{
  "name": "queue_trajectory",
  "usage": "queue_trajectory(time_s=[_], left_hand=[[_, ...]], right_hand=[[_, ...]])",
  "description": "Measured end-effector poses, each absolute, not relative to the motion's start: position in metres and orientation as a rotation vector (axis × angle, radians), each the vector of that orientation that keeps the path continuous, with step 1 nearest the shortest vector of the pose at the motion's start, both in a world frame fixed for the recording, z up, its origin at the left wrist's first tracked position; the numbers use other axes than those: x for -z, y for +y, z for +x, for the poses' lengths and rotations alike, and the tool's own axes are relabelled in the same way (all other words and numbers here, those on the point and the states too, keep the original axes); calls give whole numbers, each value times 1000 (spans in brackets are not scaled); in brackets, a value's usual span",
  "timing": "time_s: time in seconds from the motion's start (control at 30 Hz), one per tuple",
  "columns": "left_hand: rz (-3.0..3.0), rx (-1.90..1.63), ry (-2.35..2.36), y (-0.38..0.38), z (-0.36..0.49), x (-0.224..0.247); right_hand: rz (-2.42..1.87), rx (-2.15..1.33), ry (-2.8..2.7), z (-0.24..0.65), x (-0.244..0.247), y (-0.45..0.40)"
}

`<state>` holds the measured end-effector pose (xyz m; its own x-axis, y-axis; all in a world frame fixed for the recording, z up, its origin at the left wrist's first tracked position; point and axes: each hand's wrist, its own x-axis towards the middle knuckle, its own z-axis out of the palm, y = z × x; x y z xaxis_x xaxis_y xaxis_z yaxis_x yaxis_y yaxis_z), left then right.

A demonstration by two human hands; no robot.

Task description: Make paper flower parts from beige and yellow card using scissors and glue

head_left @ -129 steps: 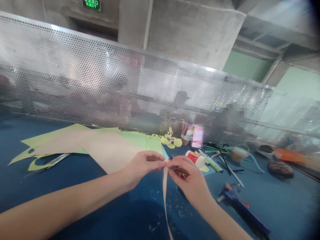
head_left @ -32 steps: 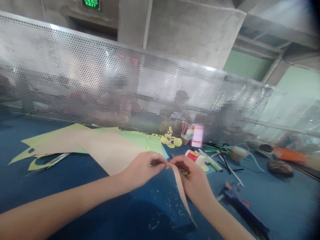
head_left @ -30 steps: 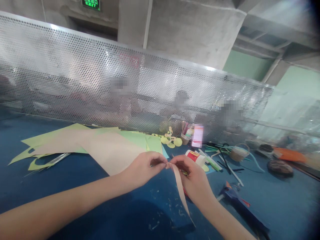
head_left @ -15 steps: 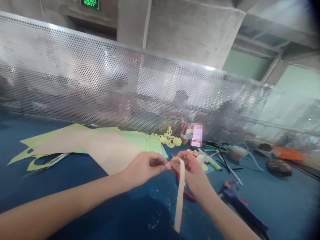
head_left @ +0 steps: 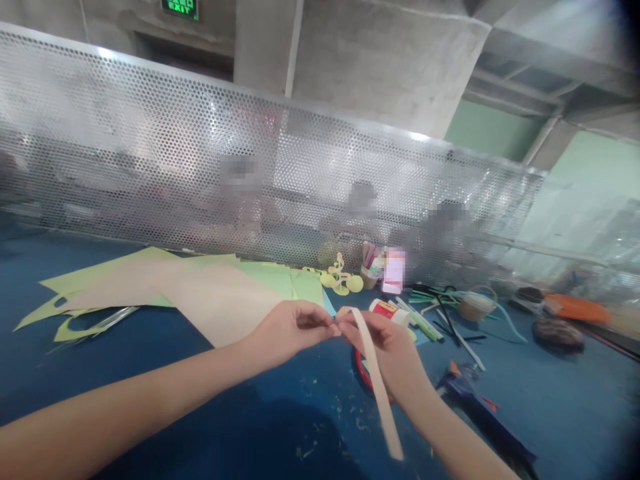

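Both hands meet at the centre of the view, above the blue table (head_left: 240, 427). My left hand (head_left: 297, 327) pinches the small end of a pale paper strip (head_left: 376, 377) between thumb and fingertips. Fingertips of my right hand (head_left: 383, 343) press on the same end from the other side. From there the strip loops over the right fingers and hangs down toward the table, its lower end free. Behind the right hand lie a red ring-shaped item (head_left: 361, 370), partly hidden, and a white and red container (head_left: 389, 311).
Large pale and green paper sheets (head_left: 220, 293) spread on the left. A yellow paper figure (head_left: 341, 280), a phone (head_left: 394, 270), a basket (head_left: 476, 305) and coloured sticks (head_left: 425, 323) stand or lie behind. Blue tool (head_left: 480, 407) at right; perforated metal screen (head_left: 200, 153) at the back.
The strip's hanging end has swung to the right. My right hand has turned and its fingers have lowered against the left fingertips, uncovering more of the white and red container.
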<state>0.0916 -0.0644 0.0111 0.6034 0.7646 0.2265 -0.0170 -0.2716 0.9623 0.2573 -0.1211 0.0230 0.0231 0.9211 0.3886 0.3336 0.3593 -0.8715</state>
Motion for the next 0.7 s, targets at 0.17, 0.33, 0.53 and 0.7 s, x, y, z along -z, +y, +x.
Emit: queue_trajectory(time_s=[0.17, 0.33, 0.53, 0.7], left_hand=[[1688, -869, 625, -64, 92, -11], [1710, -880, 614, -63, 92, -11], [1703, -932, 519, -67, 92, -13], [1707, -918, 496, -69, 92, -14]], right_hand=[[-1207, -612, -1536, 257, -20, -120], [-1200, -556, -1589, 260, -17, -119], [-1214, -458, -1674, 264, -16, -118], [-1176, -498, -1709, 263, -20, -119]])
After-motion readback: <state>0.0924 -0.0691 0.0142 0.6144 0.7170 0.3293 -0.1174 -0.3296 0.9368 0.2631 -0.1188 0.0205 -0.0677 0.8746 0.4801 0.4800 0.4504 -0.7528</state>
